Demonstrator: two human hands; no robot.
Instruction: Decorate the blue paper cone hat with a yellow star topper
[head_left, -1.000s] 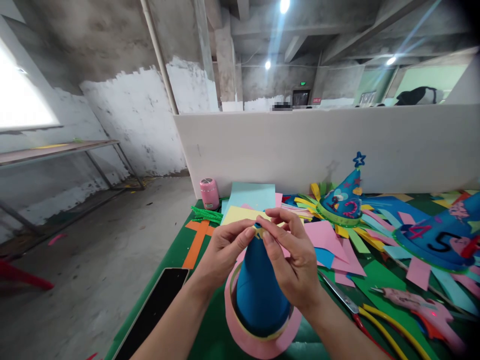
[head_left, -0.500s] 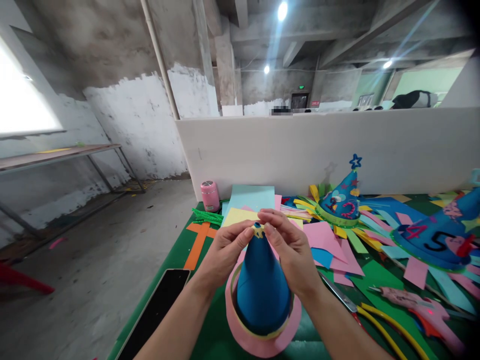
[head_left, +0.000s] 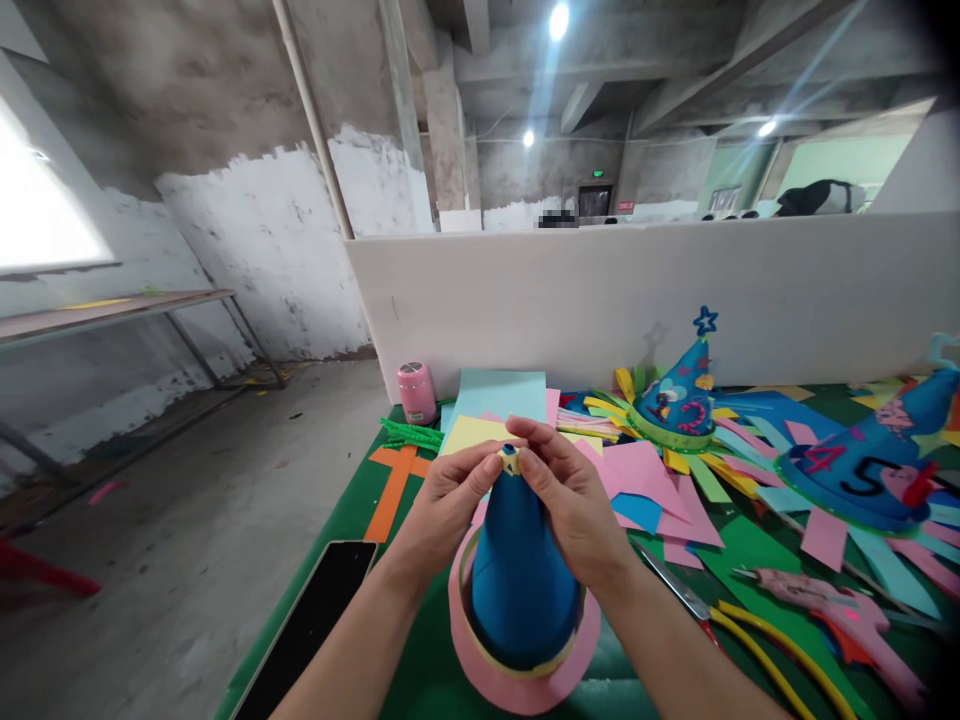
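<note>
A blue paper cone hat (head_left: 517, 570) with a pink brim (head_left: 517, 685) stands on the green table (head_left: 420, 660) in front of me. My left hand (head_left: 450, 500) and my right hand (head_left: 570, 505) both pinch a small yellow piece (head_left: 511, 461) at the cone's tip. The fingers of both hands are closed round that tip, one hand on each side of the cone.
A black phone (head_left: 315, 620) lies at the left table edge. A pink cylinder (head_left: 417, 392), green strips (head_left: 409, 433), an orange cross (head_left: 394, 485) and coloured paper sheets (head_left: 502, 400) lie behind. Decorated blue hats (head_left: 679, 390) (head_left: 877, 460), scissors (head_left: 720, 620) and a pink glue gun (head_left: 840, 620) are on the right.
Both hands stay pinched at the cone's tip with only slight finger shifts. The camera view has drifted a little.
</note>
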